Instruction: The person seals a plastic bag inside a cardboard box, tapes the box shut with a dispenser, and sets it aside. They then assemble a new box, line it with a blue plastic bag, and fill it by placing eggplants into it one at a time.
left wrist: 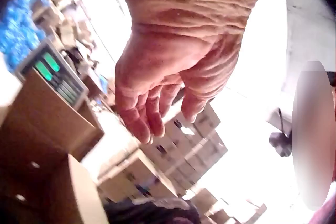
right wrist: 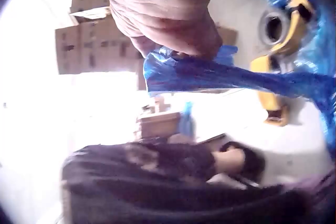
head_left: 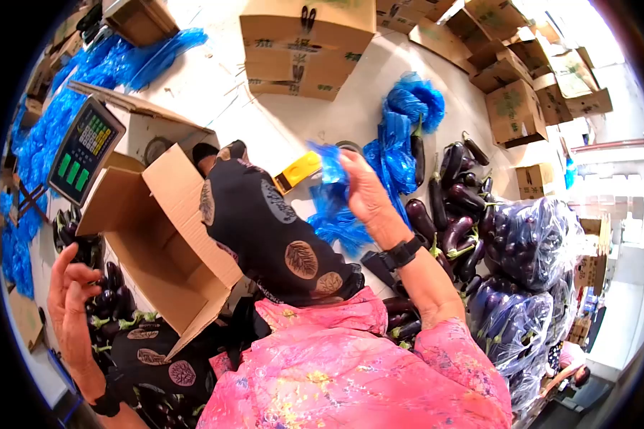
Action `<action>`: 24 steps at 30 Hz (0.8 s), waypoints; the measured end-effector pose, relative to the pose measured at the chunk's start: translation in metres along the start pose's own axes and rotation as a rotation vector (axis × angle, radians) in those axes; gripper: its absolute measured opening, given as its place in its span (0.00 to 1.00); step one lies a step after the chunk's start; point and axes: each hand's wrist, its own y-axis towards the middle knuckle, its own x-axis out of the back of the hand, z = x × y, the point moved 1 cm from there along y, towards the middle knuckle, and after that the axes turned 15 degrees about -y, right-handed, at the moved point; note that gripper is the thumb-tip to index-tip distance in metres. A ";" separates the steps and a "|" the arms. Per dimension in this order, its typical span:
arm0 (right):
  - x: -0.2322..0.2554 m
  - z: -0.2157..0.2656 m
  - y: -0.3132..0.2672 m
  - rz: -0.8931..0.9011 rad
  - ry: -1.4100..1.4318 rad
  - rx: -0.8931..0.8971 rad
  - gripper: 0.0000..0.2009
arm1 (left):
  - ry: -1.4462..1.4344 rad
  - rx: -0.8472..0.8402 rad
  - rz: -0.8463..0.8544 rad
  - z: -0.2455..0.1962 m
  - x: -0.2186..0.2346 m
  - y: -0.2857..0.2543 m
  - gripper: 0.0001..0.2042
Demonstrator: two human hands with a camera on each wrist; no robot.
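In the head view the right hand (head_left: 368, 193) grips a bunched blue plastic bag (head_left: 330, 214), whose lower part hangs by the knee. The right wrist view shows the hand (right wrist: 170, 19) closed round the blue film (right wrist: 210, 77), which stretches off to the right. The left hand (head_left: 71, 307) is raised at the left of an empty open cardboard box (head_left: 168, 236), fingers loosely bent and holding nothing. In the left wrist view that hand (left wrist: 168, 77) hangs above the box (left wrist: 42, 145), apart from it.
A scale display (head_left: 86, 150) stands beyond the box. A yellow tape dispenser (head_left: 299, 171) lies on the floor. Loose eggplants (head_left: 456, 207) and filled clear bags (head_left: 533, 243) are at the right, more eggplants (head_left: 111, 293) at the left. Closed cartons (head_left: 304, 50) stand ahead.
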 end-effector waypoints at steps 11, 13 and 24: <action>-0.226 0.121 -0.108 0.746 0.138 0.341 0.25 | -0.286 -0.102 0.258 -0.004 -0.152 0.022 0.27; -0.225 0.128 -0.100 0.730 0.028 0.336 0.22 | -0.231 0.001 0.496 -0.013 -0.110 0.032 0.17; -0.246 0.103 -0.062 0.507 0.259 0.232 0.06 | 0.632 0.095 0.315 0.095 0.047 -0.014 0.10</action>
